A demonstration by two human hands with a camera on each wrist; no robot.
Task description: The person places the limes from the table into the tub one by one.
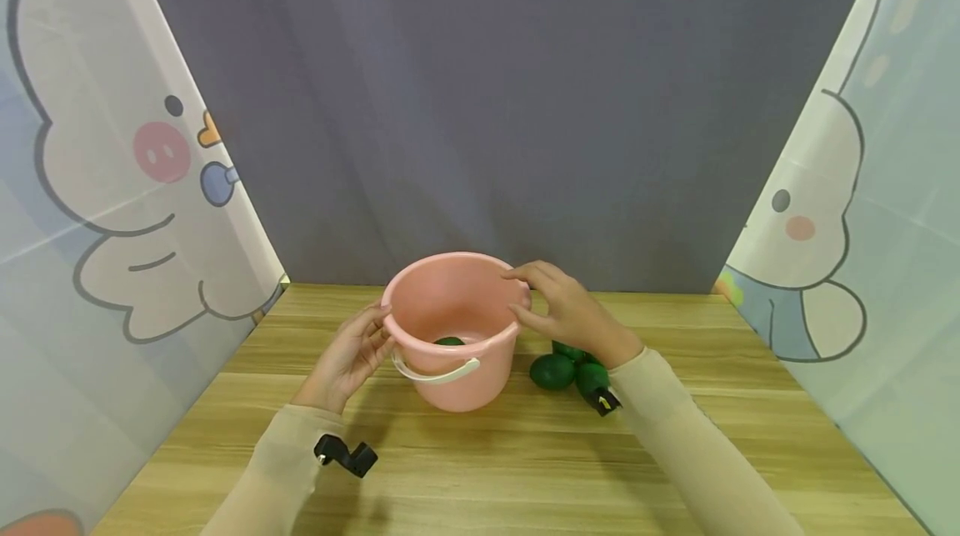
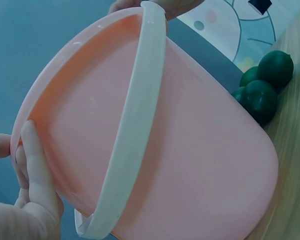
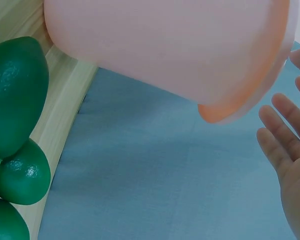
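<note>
A pink bucket point(image 1: 457, 382) with a white handle point(image 2: 132, 130) stands on the wooden table, its mouth facing up toward the head camera. Part of a dark green fruit point(image 1: 450, 341) shows at its bottom. My left hand point(image 1: 354, 357) pinches the rim on the left, with thumb and fingers on either side of it. At the right of the rim, my right hand point(image 1: 566, 307) has its fingers stretched out and spread; the right wrist view shows the fingertips point(image 3: 266, 114) beside the rim, holding nothing. Several lime-like green fruits point(image 1: 552, 372) lie together right of the bucket, partly hidden by the right wrist.
The wooden table point(image 1: 480, 469) runs back to a dark grey curtain point(image 1: 480, 102). Cartoon-printed sheets hang on the left point(image 1: 112, 144) and right point(image 1: 892, 211). A small black camera mount point(image 1: 345, 454) sticks out from the left wrist.
</note>
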